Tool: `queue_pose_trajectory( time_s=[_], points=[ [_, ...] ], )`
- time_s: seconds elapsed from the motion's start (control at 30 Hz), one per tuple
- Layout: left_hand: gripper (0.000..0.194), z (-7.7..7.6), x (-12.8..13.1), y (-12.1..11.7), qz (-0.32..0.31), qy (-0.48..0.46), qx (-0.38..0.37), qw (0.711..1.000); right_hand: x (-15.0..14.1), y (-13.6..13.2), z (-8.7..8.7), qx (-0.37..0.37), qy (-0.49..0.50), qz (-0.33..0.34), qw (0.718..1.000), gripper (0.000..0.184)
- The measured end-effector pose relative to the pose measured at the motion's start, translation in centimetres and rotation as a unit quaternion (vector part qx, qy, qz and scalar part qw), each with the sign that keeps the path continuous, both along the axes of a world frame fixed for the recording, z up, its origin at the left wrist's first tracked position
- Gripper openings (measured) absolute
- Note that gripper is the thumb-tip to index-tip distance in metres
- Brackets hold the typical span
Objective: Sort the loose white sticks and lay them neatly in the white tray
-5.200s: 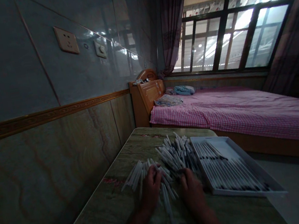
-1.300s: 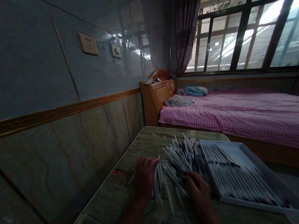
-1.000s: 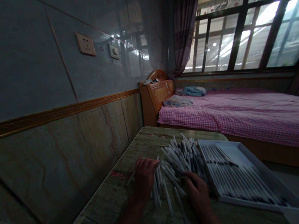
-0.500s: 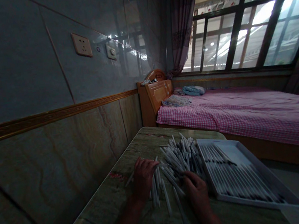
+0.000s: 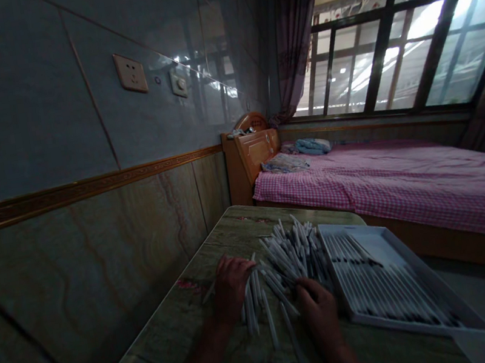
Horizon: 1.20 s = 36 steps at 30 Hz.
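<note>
A heap of thin white sticks (image 5: 291, 250) lies on a marbled table (image 5: 179, 332). My left hand (image 5: 230, 283) rests palm down on a small row of these sticks (image 5: 256, 302), fingers curved over them. My right hand (image 5: 319, 310) sits at the near edge of the heap, fingers curled on a few sticks. To the right, a white tray (image 5: 419, 291) holds several sticks laid side by side with dark tips.
A tiled wall with a socket (image 5: 130, 73) runs along the table's left side. A bed (image 5: 390, 185) with a pink checked cover stands beyond the table under a barred window (image 5: 392, 53). The tray overhangs the table's right edge above the floor.
Since five seconds ago my left hand has drawn a loose spread of sticks into a tighter row beside the heap. Over the last second both hands have barely moved.
</note>
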<state>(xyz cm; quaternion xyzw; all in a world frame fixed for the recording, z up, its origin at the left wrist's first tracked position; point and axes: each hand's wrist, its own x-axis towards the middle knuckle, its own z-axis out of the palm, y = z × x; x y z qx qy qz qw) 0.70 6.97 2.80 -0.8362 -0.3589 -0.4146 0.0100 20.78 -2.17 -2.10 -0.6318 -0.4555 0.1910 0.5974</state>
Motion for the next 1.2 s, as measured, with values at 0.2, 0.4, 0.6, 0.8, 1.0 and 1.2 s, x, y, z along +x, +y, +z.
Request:
queue_pose_trajectory(
  time_s=[0.2,0.4,0.6,0.8,1.0,1.2],
  points=[
    [0.021,-0.3,-0.4,0.4,-0.039,0.020,0.028,0.999,-0.6,-0.4,0.8,0.013,-0.094,0.003,0.995,0.026],
    [0.024,-0.3,-0.3,0.1,-0.095,0.057,0.039,0.993,-1.9,-1.4,2.5,0.057,-0.212,0.063,0.973,0.025],
    [0.022,-0.5,1.4,-1.7,-0.136,0.052,0.063,0.987,-2.8,-1.2,2.2,0.106,-0.173,0.101,0.974,0.038],
    [0.021,-0.2,2.2,-3.2,-0.152,0.016,0.055,0.987,-3.1,-0.4,1.0,0.110,-0.127,0.113,0.979,0.026],
    [0.044,-0.9,2.6,-3.1,-0.003,-0.284,-0.135,0.949,-2.4,-0.5,1.6,0.099,-0.053,0.001,0.994,0.020],
    [0.043,-1.3,5.1,-4.3,-0.174,-0.385,-0.498,0.757,-2.9,-1.2,2.7,0.127,-0.087,0.058,0.986,0.022]
  ],
)
